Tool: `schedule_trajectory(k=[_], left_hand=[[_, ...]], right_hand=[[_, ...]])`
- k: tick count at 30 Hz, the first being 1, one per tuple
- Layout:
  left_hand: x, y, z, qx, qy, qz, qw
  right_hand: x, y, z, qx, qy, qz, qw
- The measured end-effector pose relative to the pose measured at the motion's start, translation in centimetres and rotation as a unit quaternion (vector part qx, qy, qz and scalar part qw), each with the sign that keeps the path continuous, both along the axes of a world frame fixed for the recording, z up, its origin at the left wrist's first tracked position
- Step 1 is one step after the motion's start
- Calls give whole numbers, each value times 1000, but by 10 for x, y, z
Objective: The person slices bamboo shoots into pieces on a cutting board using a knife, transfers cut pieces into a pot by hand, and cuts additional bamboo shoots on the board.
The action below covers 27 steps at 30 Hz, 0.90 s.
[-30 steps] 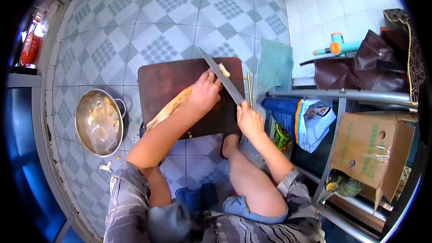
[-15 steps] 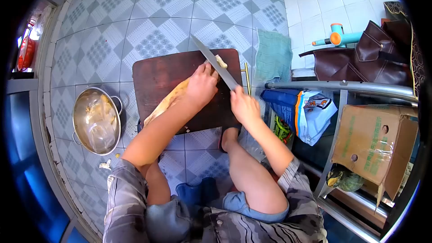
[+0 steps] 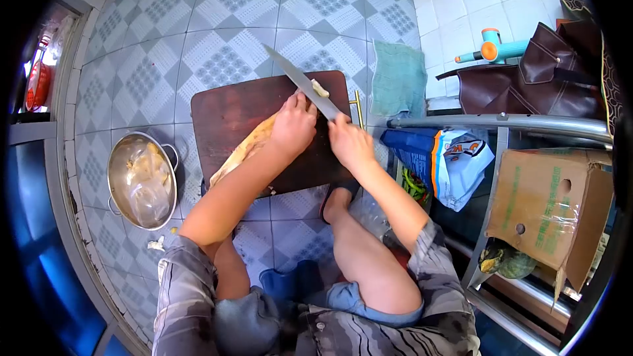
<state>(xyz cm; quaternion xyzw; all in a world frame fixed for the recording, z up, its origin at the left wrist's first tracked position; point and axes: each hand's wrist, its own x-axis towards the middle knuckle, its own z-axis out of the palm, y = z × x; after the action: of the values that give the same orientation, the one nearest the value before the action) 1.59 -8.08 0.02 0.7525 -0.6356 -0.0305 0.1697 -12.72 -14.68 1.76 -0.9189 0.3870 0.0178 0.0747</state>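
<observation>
A dark wooden board [image 3: 231, 109] lies in front of me, and a long pale-yellow piece of food [image 3: 245, 148] rests across it at a slant. My left hand [image 3: 294, 128] presses on the upper end of this piece with its fingers curled; the forearm hides part of it. In my right hand [image 3: 351, 143] is the handle of a knife [image 3: 300, 79]. Its long blade slants up and to the left, close by my left fingertips, with the tip past the board's far edge. A small cut piece [image 3: 320, 89] sits against the blade's far side.
To the left, a two-handled metal pot [image 3: 112, 181] holds a clear plastic bag with pale pieces. A metal rack [image 3: 501, 122] on the right carries a cardboard box [image 3: 534, 204] and a blue-and-white bag [image 3: 455, 171]. A teal cloth [image 3: 398, 79] lies beyond the board's right side.
The knife and my right hand have shifted up and to the left, and the blade lies at a flatter slant. My left hand stays nearly in place on the food piece.
</observation>
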Motion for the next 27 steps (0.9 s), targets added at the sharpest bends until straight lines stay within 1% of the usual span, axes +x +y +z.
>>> schedule_trajectory(k=[2,4,6,8,9,11,13,14,16,17,19,20,22,25,27], left_hand=[[1,0,-2,2,0,5,1000],[2,2,3,5,7,4,1000],[3,4,7,8,14,2,1000],[2,5,8,10,31,6,999],[3,4,9,8,31,9,999],[3,6,11,24,9,-12,1000],[1,3,4,24,-8,-8,1000],[-1,2,0,24,-26,-1,999],[-1,1,-2,26,-22,-4,999],[1,1,-2,27,-20,-10,999],[2,2,1,28,-20,-12,999],[2,3,1,30,-16,-14,999],[1,3,2,18,-12,-9,1000],[-3,5,-3,11,-13,6,1000],[-3,1,-3,25,-17,9,1000]], right_hand=[[19,-8,-3,-1,-18,17,1000],[14,-9,-4,-3,-32,31,999],[-16,2,2,33,23,-20,999],[-59,15,-3,41,41,-25,998],[-63,16,2,51,60,-29,996],[-53,12,-1,47,48,-20,998],[-20,3,9,59,36,-25,997],[-2,-3,5,58,37,-26,997],[23,-14,-2,36,-21,17,999],[23,-14,1,35,-25,17,999],[8,-9,4,75,-12,-15,997],[-8,-4,7,73,-13,-13,997],[-42,7,14,106,20,-40,993],[-50,8,16,111,55,-47,991],[-27,2,10,102,37,-42,993]])
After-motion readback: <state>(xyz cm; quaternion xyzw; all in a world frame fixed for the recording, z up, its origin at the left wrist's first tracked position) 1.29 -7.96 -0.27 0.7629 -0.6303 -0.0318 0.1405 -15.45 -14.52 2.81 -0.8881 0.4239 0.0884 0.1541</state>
